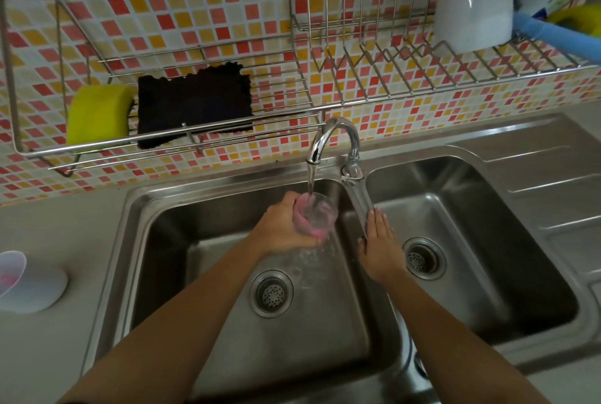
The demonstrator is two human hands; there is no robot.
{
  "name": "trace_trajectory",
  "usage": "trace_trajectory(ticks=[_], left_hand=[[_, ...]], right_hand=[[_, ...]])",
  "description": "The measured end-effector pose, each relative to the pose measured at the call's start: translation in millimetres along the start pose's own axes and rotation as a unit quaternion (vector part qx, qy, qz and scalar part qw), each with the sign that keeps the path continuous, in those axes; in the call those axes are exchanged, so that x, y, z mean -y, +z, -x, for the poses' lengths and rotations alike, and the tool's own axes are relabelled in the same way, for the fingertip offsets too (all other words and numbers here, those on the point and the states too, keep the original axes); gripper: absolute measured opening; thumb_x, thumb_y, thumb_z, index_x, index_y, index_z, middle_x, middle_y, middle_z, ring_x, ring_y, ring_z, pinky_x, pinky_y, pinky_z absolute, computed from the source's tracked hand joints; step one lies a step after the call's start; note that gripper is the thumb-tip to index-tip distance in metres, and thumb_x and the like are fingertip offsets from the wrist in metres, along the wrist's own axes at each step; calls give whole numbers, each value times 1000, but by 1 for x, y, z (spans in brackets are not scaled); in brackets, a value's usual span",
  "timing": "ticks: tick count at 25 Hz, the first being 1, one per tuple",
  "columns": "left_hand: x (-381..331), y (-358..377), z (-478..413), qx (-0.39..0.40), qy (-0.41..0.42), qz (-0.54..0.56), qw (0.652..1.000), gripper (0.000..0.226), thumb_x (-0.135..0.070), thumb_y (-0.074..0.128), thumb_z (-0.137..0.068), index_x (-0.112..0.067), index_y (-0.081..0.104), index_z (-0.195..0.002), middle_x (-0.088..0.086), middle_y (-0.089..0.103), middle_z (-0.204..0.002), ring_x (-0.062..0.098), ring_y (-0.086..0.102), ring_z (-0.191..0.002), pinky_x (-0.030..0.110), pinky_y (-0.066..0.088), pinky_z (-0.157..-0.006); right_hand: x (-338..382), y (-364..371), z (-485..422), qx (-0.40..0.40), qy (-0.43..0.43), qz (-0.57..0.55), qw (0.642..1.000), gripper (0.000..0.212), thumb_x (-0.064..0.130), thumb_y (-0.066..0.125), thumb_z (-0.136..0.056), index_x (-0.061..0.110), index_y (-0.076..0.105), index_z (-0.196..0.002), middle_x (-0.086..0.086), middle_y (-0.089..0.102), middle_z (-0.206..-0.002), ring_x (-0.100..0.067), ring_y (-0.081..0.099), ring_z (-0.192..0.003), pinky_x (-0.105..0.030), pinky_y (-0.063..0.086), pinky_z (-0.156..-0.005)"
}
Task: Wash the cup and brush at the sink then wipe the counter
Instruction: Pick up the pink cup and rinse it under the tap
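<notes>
My left hand [279, 229] grips a clear cup with a pink tint [315, 215] and holds it tilted under the running tap [335, 140], over the left basin of the steel sink [156, 241]. Water streams into the cup and splashes below it. My right hand [380, 247] lies flat with straight fingers on the divider between the two basins, holding nothing. A blue brush [549, 36] lies at the right end of the wall rack, beside an upturned white cup [474, 0].
A yellow sponge [97, 114] and a dark cloth [195, 101] sit on the left wire rack [208, 143]. On the left counter [48, 355] stand a white lid and a translucent cup [13, 270]. The right basin [471, 241] and ribbed drainboard [559, 189] lie to the right.
</notes>
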State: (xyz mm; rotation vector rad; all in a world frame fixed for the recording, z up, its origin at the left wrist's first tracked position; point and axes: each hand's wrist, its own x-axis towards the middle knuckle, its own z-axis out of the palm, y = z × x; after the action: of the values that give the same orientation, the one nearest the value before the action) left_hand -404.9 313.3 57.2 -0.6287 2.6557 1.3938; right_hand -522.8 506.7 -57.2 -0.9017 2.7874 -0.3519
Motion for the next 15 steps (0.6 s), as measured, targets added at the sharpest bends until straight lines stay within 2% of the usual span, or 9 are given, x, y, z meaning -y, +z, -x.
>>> trace_trajectory(ticks=[2,4,7,9,12,15], left_hand=[[-5,1,3,18,45,31,998,83,-23,88,-57,-22,41,-125,-8,58,-118,5,58,-107,17,49,-87],[-6,3,3,29,70,95,993,84,-15,88,-58,-27,42,-128,-7,57,-124,7,56,-113,20,48,-91],[-5,2,3,48,47,225,972,78,-16,87,-57,-30,49,-123,-4,59,-122,14,58,-113,32,53,-90],[-7,1,2,63,17,263,963,70,-21,85,-58,-30,53,-119,-1,58,-123,18,57,-112,33,54,-85],[-9,1,1,84,-14,270,959,52,-14,77,-72,-30,55,-116,3,57,-122,19,57,-110,27,55,-75],[-3,-3,-2,71,-25,184,980,51,-29,80,-69,-26,56,-113,-1,63,-112,17,61,-103,37,55,-83]], right_hand=[[-1,0,1,4,-6,5,1000,64,29,24,-95,3,-2,-147,-14,-5,-157,-25,-4,-145,-37,5,-119],[-2,-1,1,8,-8,1,1000,65,26,31,-96,3,-1,-147,-14,-5,-157,-25,-5,-145,-37,6,-119],[-1,-2,1,8,-8,-3,1000,65,27,31,-94,2,2,-147,-15,-2,-157,-26,-2,-145,-37,7,-118],[-1,-3,1,14,-7,-5,1000,66,26,34,-95,3,2,-147,-14,-3,-157,-25,-2,-145,-35,6,-117],[-1,-5,2,13,-7,-16,1000,66,27,35,-96,5,0,-147,-12,-4,-157,-24,-3,-145,-34,6,-116],[0,-7,3,7,-3,-31,999,63,32,31,-98,7,1,-148,-10,-4,-158,-23,-1,-145,-34,8,-115]])
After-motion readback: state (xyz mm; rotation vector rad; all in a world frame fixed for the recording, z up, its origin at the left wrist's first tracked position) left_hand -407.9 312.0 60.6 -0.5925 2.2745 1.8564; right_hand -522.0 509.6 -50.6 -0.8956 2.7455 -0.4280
